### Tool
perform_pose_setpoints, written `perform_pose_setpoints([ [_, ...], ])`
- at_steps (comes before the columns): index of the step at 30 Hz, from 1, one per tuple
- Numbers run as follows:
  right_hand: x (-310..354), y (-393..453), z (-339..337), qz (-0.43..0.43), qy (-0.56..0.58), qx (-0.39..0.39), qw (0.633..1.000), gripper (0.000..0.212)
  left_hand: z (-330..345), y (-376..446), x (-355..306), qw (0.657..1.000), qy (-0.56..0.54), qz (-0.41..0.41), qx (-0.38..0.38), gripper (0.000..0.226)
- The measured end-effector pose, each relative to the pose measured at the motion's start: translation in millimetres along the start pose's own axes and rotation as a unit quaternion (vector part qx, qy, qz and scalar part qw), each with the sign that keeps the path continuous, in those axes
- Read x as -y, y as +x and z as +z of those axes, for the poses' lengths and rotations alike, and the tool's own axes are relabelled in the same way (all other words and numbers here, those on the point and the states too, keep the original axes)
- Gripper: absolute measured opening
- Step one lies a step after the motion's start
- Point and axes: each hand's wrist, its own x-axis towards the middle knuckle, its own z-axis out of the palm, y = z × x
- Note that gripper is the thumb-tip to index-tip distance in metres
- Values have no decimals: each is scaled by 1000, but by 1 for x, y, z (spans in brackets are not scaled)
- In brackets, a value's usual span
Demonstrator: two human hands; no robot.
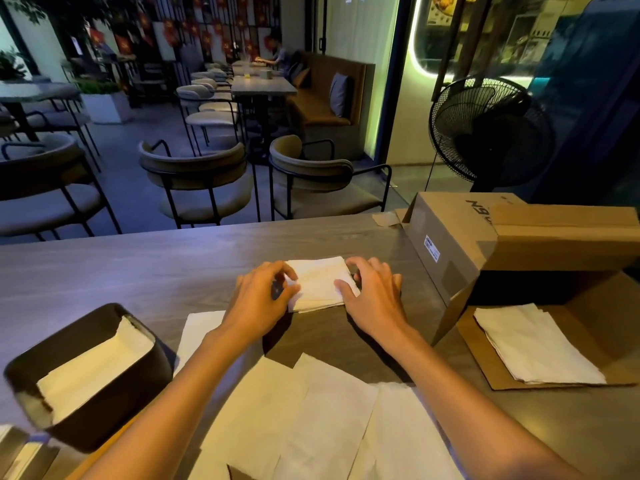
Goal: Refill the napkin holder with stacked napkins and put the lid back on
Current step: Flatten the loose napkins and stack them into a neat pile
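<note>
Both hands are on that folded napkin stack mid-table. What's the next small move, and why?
Probably lift the folded stack and carry it left to the napkin holder. The left hand and right hand already pinch its two ends, its edges look squared, and the holder stands open with napkins inside and apparent room above them. No lid is in view.

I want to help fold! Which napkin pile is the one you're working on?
Look at the wooden table, out past the dark napkin holder. The folded napkin stack sits between the left hand and right hand; the others lie flat and unfolded.
</note>
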Motion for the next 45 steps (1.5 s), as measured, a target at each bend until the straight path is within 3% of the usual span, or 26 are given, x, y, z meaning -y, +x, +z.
perform_pose_setpoints([
  [4, 11, -16, -10, -31, 22, 49, 998, 42, -38, -25, -19, 977, 63, -26, 201, 50],
  [7, 16, -33, -21, -82, 32, 150, 985, 30, -55, -45, -26, 950, 142, -17, 277, 58],
  [10, 23, -52, -34, -62, 19, 280, 958, 39, -60, -63, -30, 943, 174, -1, 285, 42],
  [15, 37, -75, -54, -44, -1, 342, 939, 20, -62, -78, -35, 954, 184, -7, 237, 20],
  [18, 41, -79, -62, -57, 12, 310, 949, 16, -66, -84, -36, 966, 161, -12, 203, 21],
  [22, 52, -77, -73, -83, 101, 223, 966, 13, -74, -90, -43, 975, 110, -25, 192, 58],
  [24, 60, -75, -78, -98, 152, 181, 967, 13, -77, -92, -49, 976, 78, -38, 202, 66],
  [30, 81, -67, -98, -130, 214, 69, 966, 15, -78, -96, -49, 981, 41, -39, 184, 50],
  [34, 86, -60, -110, -125, 286, 31, 949, 18, -78, -95, -60, 983, -47, -70, 163, 60],
  [37, 83, -55, -109, -101, 314, 21, 944, 19, -85, -87, -81, 975, -137, -76, 160, 37],
  [45, 58, -40, -84, -24, 298, 7, 954, 16, -72, -64, -76, 961, -261, -93, -16, 21],
])
